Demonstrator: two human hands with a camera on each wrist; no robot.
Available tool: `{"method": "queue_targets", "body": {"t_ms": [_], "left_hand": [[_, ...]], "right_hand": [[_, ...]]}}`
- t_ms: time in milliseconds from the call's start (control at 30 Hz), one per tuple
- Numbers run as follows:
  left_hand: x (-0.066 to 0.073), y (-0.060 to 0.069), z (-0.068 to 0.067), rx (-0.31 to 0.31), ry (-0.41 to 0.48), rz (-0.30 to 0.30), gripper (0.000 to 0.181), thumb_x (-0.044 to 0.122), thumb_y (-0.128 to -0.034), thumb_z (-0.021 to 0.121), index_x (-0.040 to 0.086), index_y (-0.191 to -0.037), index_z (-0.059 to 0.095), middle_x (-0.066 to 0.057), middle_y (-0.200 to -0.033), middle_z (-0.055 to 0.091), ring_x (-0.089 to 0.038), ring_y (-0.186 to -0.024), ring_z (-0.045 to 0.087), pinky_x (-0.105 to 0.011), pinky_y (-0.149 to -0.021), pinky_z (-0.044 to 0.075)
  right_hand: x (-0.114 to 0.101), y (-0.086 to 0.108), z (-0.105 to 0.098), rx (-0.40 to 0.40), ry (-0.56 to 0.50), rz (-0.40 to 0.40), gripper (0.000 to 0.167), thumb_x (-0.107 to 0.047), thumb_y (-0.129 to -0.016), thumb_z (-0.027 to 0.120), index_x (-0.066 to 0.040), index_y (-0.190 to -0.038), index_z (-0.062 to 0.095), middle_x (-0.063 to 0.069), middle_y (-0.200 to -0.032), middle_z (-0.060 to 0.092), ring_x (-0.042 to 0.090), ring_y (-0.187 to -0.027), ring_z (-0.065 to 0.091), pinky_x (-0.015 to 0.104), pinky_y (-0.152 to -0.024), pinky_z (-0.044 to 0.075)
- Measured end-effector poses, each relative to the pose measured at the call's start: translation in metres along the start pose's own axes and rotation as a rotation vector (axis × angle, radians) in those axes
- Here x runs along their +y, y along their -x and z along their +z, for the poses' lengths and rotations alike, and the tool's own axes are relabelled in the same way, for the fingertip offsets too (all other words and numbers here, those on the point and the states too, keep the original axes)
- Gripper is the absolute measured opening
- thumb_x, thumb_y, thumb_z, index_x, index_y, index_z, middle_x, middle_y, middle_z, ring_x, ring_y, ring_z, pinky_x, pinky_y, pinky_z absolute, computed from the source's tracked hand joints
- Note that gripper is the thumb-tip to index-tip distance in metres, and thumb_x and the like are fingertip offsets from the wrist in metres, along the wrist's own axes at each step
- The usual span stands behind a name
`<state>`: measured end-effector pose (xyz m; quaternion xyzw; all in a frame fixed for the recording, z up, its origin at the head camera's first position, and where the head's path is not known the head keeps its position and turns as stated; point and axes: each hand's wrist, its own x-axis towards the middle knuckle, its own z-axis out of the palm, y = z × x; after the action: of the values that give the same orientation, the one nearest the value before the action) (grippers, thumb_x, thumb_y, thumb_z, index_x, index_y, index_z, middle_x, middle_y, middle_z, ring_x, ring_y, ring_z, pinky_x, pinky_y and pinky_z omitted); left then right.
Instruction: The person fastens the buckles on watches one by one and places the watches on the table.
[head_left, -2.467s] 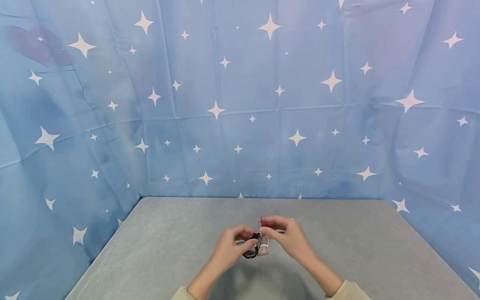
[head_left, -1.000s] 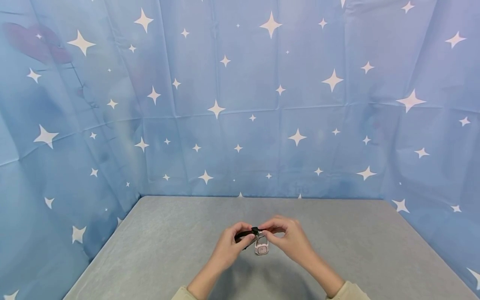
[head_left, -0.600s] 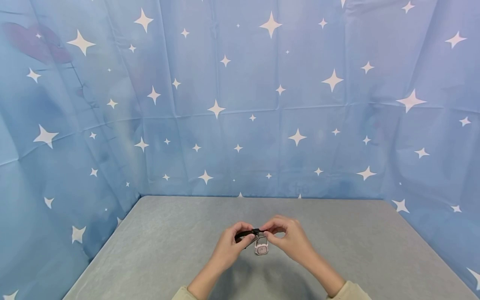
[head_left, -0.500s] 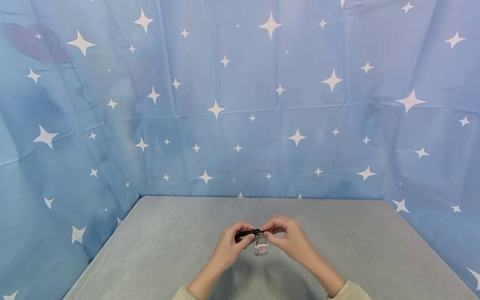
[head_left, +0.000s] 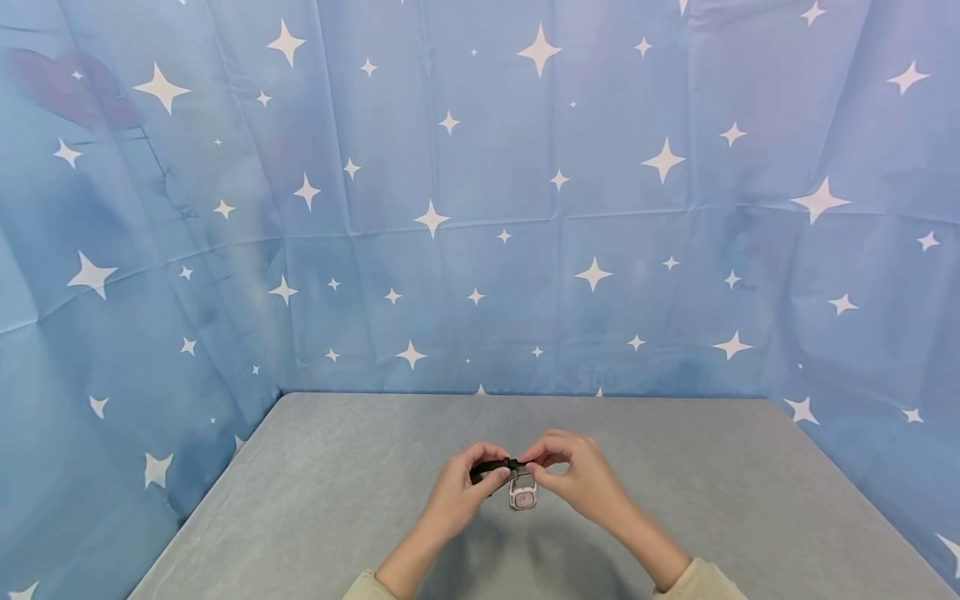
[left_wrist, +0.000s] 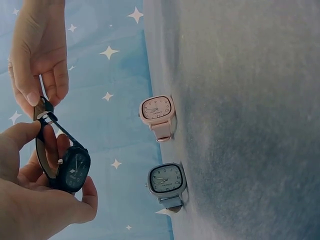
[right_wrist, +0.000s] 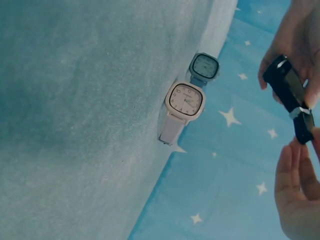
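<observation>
Both hands hold a black wristwatch (left_wrist: pixel 75 169) above the table. My left hand (head_left: pixel 456 492) grips it by the case and band, its dark face turned toward the left wrist camera. My right hand (head_left: pixel 581 473) pinches the strap end beside the silver buckle (left_wrist: pixel 47 118); the strap runs through that buckle. Below the hands, a pink wristwatch (head_left: pixel 523 499) stands on the table, its band looped. Beside it stands a blue-grey wristwatch (left_wrist: pixel 167 179), clear in both wrist views but mostly hidden behind my left hand in the head view.
A grey table (head_left: pixel 337 467) spreads beneath the hands. Blue cloth (head_left: pixel 480 167) with white stars hangs behind it and along both sides.
Earlier the strap end stood upright in my right fingers; now the black strap lies sideways between both hands at the buckle. Over the last half second almost nothing moves.
</observation>
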<state>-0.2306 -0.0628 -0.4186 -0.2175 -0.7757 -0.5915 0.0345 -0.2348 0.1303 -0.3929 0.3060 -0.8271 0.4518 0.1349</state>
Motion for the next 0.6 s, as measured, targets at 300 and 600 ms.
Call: {"method": "queue_targets", "body": {"t_ms": [300,600], "left_hand": [[0.002,0.0,-0.002,0.009,-0.021,0.004,0.017,0.026,-0.0846,0.061,0.015,-0.097,0.063,0.002,-0.089,0.063,-0.012,-0.08,0.059,-0.025,-0.07,0.047],[0.006,0.001,-0.006,0.027,-0.115,0.008,0.018,0.028,-0.0801,0.065,0.018,-0.095,0.068,0.004,-0.09,0.061,-0.014,-0.083,0.056,-0.03,-0.072,0.046]], "right_hand": [[-0.002,-0.002,0.001,-0.012,0.035,-0.025,0.023,0.002,-0.077,0.065,-0.019,-0.087,0.07,-0.01,-0.081,0.06,0.003,-0.075,0.059,0.024,-0.067,0.05],[0.002,0.001,0.007,-0.065,0.035,-0.031,0.022,-0.012,-0.078,0.069,-0.018,-0.099,0.066,-0.009,-0.09,0.062,0.006,-0.079,0.06,0.023,-0.069,0.05]]}}
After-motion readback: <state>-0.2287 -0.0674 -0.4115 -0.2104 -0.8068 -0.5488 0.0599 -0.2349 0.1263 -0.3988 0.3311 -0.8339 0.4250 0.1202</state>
